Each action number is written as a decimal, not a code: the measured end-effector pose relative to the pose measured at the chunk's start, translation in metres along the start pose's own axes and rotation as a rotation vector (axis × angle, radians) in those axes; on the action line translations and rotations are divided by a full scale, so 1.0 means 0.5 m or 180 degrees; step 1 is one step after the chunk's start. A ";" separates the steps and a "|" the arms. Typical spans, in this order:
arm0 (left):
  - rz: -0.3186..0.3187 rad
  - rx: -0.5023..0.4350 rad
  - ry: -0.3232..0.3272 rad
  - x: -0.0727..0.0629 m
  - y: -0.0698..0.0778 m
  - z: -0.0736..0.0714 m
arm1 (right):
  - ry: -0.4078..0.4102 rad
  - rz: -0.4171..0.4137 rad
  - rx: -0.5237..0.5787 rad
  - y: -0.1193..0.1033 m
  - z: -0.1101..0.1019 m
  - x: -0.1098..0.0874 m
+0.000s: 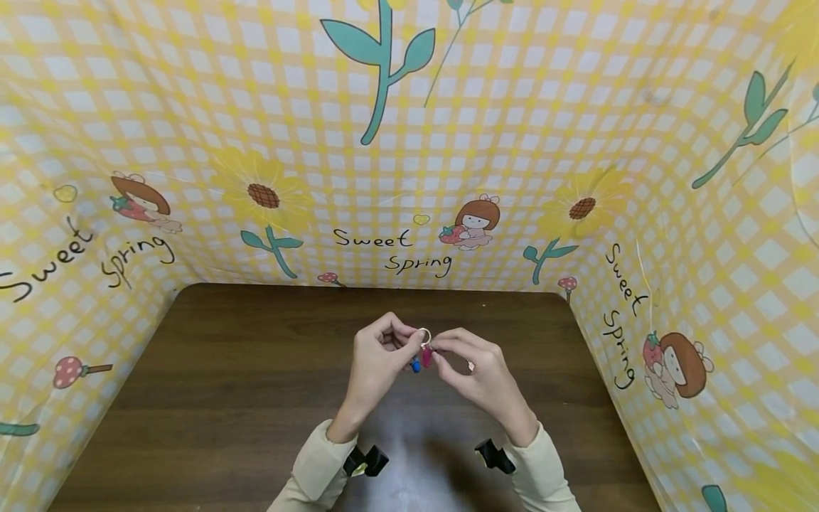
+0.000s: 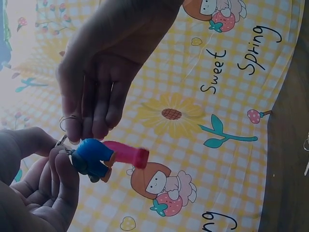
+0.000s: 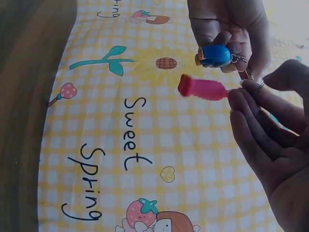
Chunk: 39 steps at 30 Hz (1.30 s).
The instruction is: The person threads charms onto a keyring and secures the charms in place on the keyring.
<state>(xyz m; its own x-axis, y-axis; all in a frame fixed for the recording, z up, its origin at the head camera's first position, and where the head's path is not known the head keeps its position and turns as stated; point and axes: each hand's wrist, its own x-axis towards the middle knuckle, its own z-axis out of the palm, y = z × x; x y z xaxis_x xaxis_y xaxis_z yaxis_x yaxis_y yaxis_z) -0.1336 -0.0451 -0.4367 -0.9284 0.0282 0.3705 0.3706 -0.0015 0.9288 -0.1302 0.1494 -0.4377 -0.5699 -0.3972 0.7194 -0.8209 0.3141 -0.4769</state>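
Observation:
A metal key ring (image 1: 425,336) stands upright between the two hands, above the table. My left hand (image 1: 380,359) pinches it between thumb and fingers from the left. A glossy blue charm (image 2: 94,157) with tan ends hangs from a short chain beside the left fingers. My right hand (image 1: 476,366) comes in from the right, fingertips at the top of a pink charm (image 3: 205,89) with a red end. The right wrist view shows this charm's connector at the right fingertips (image 3: 235,94). Fingers partly hide where charm and ring join.
A dark wooden table (image 1: 256,398) lies below the hands. Yellow-checked cloth (image 1: 358,178) with printed flowers and girls walls in the back and both sides. Black wrist cameras sit by both cuffs. Part of a small metallic item (image 2: 306,144) shows at the left wrist view's edge.

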 end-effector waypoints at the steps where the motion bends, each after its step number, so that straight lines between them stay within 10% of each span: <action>1: -0.0004 -0.0009 -0.0014 0.000 0.000 0.000 | 0.0016 -0.0005 0.0000 0.000 0.000 0.000; 17: -0.0063 -0.0062 -0.0194 -0.004 0.008 -0.001 | -0.0035 -0.0001 -0.0107 0.006 -0.002 -0.004; 32: -0.0303 -0.0079 -0.0226 -0.003 0.010 0.004 | -0.0321 -0.0602 -0.1298 0.010 -0.022 0.012; 39: -0.0370 -0.0111 -0.0215 -0.002 0.011 0.004 | -0.0216 -0.0635 -0.1058 0.019 -0.017 0.003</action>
<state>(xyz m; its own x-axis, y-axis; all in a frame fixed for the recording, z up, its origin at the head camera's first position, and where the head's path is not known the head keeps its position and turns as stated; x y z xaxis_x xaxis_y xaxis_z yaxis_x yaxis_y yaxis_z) -0.1308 -0.0431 -0.4320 -0.9607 0.0974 0.2599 0.2583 -0.0291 0.9656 -0.1384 0.1589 -0.4369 -0.4106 -0.5313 0.7410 -0.8656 0.4827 -0.1335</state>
